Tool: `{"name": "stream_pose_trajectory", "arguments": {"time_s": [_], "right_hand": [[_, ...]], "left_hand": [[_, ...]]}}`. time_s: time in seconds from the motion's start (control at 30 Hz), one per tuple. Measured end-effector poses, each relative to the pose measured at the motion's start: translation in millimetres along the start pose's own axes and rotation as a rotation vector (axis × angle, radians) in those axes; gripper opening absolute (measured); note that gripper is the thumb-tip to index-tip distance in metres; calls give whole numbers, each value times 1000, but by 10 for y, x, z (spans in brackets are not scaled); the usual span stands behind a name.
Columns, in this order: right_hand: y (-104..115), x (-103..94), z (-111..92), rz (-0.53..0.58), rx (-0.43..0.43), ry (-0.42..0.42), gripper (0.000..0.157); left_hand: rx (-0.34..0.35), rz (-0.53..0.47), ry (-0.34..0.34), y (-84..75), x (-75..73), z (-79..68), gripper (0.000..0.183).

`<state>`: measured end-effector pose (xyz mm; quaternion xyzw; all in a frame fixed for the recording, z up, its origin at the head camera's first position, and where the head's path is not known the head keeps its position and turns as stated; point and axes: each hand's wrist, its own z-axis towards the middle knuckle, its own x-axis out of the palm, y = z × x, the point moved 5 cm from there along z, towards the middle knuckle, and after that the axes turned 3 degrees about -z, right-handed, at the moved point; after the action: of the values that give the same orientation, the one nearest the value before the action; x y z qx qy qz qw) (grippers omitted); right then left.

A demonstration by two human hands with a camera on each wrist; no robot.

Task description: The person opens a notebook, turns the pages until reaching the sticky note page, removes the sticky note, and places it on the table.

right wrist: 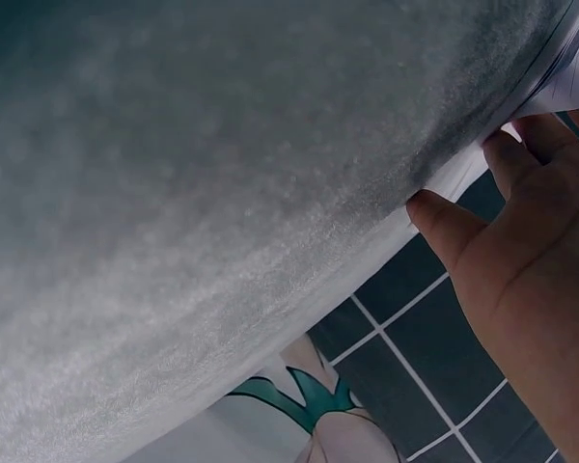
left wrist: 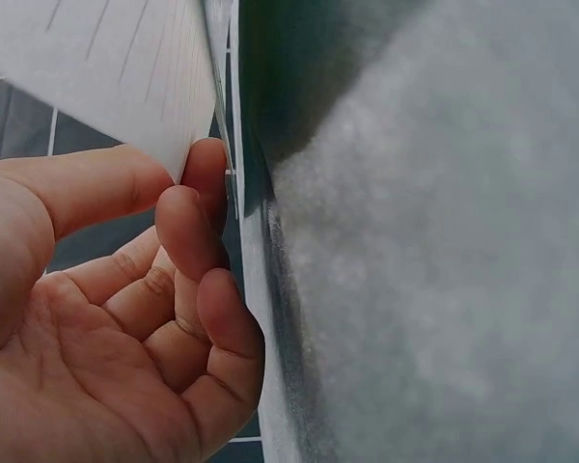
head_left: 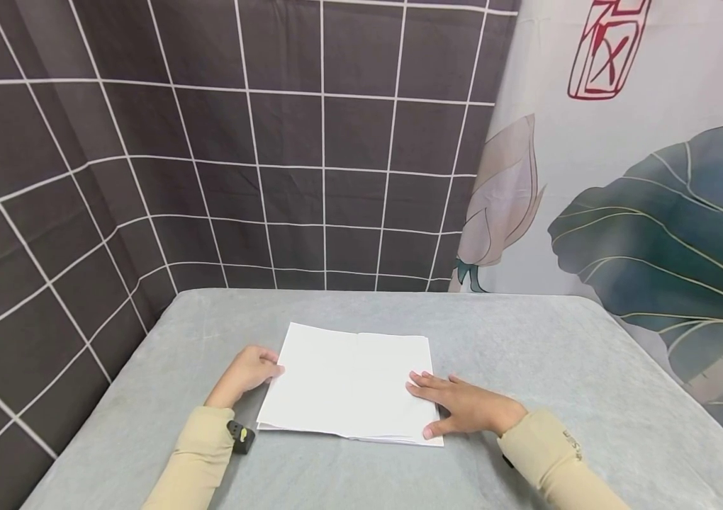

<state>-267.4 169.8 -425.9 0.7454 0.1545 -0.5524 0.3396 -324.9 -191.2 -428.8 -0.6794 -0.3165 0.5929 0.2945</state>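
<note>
An open notebook [head_left: 349, 386] with white pages lies on the table, a crease down its middle. Faint ruled lines show on a lifted page [left wrist: 125, 68] in the left wrist view. My left hand [head_left: 249, 370] is at the notebook's left edge and pinches the page's edge between thumb and index finger. On the right-hand page my right hand [head_left: 463, 407] rests with spread, straight fingers near the outer edge. In the right wrist view the fingers of my right hand [right wrist: 536, 251] touch the notebook's edge, partly out of frame.
A pale grey cloth covers the table [head_left: 559, 354]. Behind and to the left hangs a dark curtain [head_left: 285, 184] with a white grid. At the right hangs a light cloth [head_left: 546, 241] printed with lotus leaves. A small black device [head_left: 242, 437] is strapped at my left wrist.
</note>
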Motion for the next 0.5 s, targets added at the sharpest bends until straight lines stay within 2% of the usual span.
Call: {"name": "stream_pose_trajectory", "arguments": {"time_s": [0.5], "right_hand": [[11, -5, 3, 13, 2, -13, 81]], "left_hand": [[-10, 4, -6, 8, -9, -10, 29]]}}
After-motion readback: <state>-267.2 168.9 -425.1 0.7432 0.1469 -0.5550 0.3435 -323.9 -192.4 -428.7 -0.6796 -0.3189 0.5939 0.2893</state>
